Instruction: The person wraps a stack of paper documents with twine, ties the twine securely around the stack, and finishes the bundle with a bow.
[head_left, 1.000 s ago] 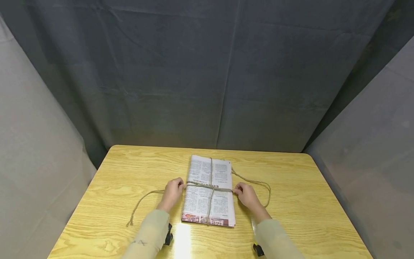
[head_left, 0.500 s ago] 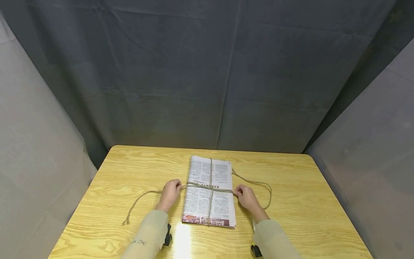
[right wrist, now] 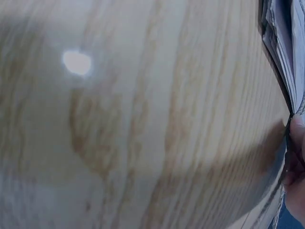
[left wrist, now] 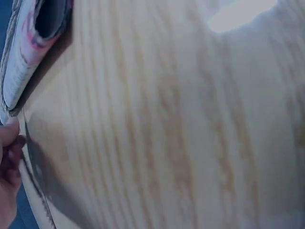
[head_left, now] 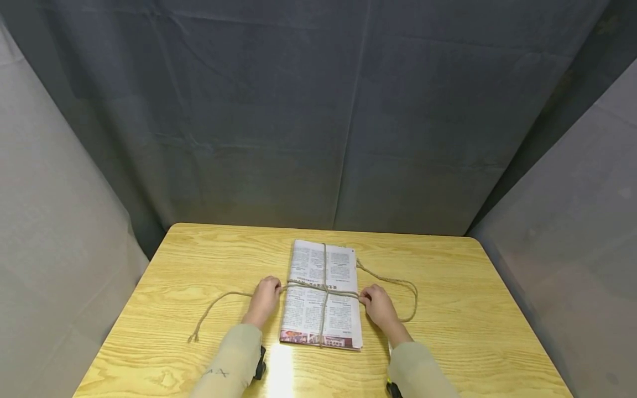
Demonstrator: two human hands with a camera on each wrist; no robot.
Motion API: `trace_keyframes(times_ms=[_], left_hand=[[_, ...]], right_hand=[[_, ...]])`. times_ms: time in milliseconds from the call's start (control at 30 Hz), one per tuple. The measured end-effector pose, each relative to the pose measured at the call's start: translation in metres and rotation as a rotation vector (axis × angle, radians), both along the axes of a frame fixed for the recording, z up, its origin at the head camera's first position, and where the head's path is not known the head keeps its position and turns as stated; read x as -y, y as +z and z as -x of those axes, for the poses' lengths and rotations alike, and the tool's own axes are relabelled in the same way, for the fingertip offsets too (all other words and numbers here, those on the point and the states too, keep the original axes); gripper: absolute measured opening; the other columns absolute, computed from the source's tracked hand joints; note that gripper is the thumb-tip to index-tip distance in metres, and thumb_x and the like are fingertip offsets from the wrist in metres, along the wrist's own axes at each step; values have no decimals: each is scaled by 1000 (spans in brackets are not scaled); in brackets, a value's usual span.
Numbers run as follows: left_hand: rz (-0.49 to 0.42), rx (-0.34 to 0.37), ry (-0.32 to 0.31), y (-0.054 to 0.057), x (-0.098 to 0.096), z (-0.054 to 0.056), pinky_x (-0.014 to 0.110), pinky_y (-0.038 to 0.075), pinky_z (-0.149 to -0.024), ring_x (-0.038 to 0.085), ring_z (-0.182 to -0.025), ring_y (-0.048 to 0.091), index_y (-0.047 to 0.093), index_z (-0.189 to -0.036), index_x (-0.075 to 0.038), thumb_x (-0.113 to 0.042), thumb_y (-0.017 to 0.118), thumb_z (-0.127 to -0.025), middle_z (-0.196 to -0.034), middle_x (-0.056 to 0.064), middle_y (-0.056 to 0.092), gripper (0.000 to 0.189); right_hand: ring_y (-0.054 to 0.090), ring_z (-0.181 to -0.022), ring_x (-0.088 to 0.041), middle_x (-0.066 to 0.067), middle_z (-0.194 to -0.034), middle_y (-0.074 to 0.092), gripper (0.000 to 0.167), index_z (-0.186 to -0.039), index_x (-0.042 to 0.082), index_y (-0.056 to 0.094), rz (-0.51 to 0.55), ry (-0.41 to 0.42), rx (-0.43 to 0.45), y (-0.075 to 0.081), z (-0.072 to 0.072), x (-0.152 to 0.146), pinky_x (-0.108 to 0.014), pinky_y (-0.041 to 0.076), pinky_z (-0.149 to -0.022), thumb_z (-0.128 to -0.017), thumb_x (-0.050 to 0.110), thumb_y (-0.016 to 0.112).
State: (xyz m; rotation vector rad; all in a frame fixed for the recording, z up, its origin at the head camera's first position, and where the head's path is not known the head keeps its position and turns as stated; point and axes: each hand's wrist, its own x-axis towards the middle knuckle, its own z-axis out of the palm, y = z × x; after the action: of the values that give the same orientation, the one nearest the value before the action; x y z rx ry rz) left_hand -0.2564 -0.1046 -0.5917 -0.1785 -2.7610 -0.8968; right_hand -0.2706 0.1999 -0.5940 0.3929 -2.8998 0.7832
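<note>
Leftmost, pale cloth (head_left: 55,182): hanging beside the table (head_left: 448,331), well apart from the work.
Left twine tail (head_left: 209,308): curving from the left hand (head_left: 264,296) toward the near left; thin, limp, easily caught under an arm.
Left hand: pinching the twine (head_left: 324,265) just beside the bundle's left edge, with thumb and fingers curled in.
Newspaper bundle (head_left: 303,315): lying flat mid-table between both hands, lengthwise from near to far; judged fairly light, soft and bendy, prone to creasing or tearing at the rims. Best taken by the folded left side, with support under the right; worse by the open pages on the right, apt to slip and fan out.
Twine: crossing over the top face lengthwise and crosswise; rough, so good to grip, but likely to bite into paper if pulled hard.
Right hand (head_left: 380,304): pinching the twine at the bundle's right edge; partly cut off in the right wrist view, so hard to say how many strands are held.
Right twine tail (head_left: 393,279): looping from the far right corner back toward the right hand, and so in that arm's way.
Rightmost, grey cloth (head_left: 572,221): hanging past the table's right edge, out of reach of the work.
</note>
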Motion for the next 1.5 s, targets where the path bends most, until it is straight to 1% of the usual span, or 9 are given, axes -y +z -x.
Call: trace_keyframes(times_ms=[133,267,567,667,867,1100,1300,1400,1500], left_hand=[[-16,10,-24,2,-3,0,33,53,-64,25,-75,61,62,-86,1,2,62,-83,-81,10,61,4],[5,-52,-52,6,-8,-2,32,53,-64,26,-76,61,63,-88,1,5,60,-82,-82,10,61,7],[19,20,-29,9,-21,0,33,53,-67,23,-80,63,67,-104,-2,-15,60,-89,-89,11,64,21],[50,10,-13,8,-23,-1,32,53,-65,22,-77,63,70,-99,-4,-14,63,-86,-84,8,63,18],[47,-16,1,7,-23,-3,31,52,-61,22,-72,62,71,-97,-5,-13,66,-84,-81,7,62,16],[42,-28,13,5,-24,-3,29,50,-55,20,-67,60,72,-96,-5,-12,67,-83,-78,6,61,15],[34,-20,13,5,-25,-2,28,49,-55,20,-68,60,72,-96,-5,-12,67,-83,-78,5,61,16],[30,-12,15,4,-25,-3,28,49,-55,19,-67,59,72,-96,-5,-12,67,-83,-78,5,60,16],[21,2,22,4,-24,-3,27,48,-55,18,-66,58,72,-97,-5,-13,67,-83,-77,4,60,16]], right_hand=[[51,-73,-18,-1,-75,53,9,-75,8,62,-27,24,-16,2,-1,1,-34,47,-65,-83,6,65],[54,-72,-18,-1,-74,56,9,-74,7,62,-62,48,-51,4,-1,2,-33,49,-63,-82,4,66],[56,-72,-18,-6,-78,59,2,-80,1,65,27,25,38,14,-3,0,-32,49,-62,-82,2,65],[59,-75,-24,-13,-86,61,8,-89,-4,65,105,-54,-11,19,-3,-9,-34,51,-63,-83,-1,63],[48,-100,-41,-27,-115,48,29,-115,-9,55,122,-349,-174,28,0,-41,-47,48,-80,-87,-5,54],[51,-97,-47,-34,-107,49,29,-114,-15,52,88,-465,30,20,-2,-71,-49,49,-81,-91,3,52],[59,-79,-39,-27,-89,61,20,-97,-11,62,259,-557,-45,13,1,-73,-46,50,-65,-91,6,53],[59,-74,-30,-23,-87,63,20,-97,-8,64,390,-570,-137,23,7,-66,-33,49,-58,-91,8,54],[54,-65,-13,-22,-85,63,18,-96,-6,66,550,-501,-216,40,15,-57,-17,43,-52,-90,9,58]])
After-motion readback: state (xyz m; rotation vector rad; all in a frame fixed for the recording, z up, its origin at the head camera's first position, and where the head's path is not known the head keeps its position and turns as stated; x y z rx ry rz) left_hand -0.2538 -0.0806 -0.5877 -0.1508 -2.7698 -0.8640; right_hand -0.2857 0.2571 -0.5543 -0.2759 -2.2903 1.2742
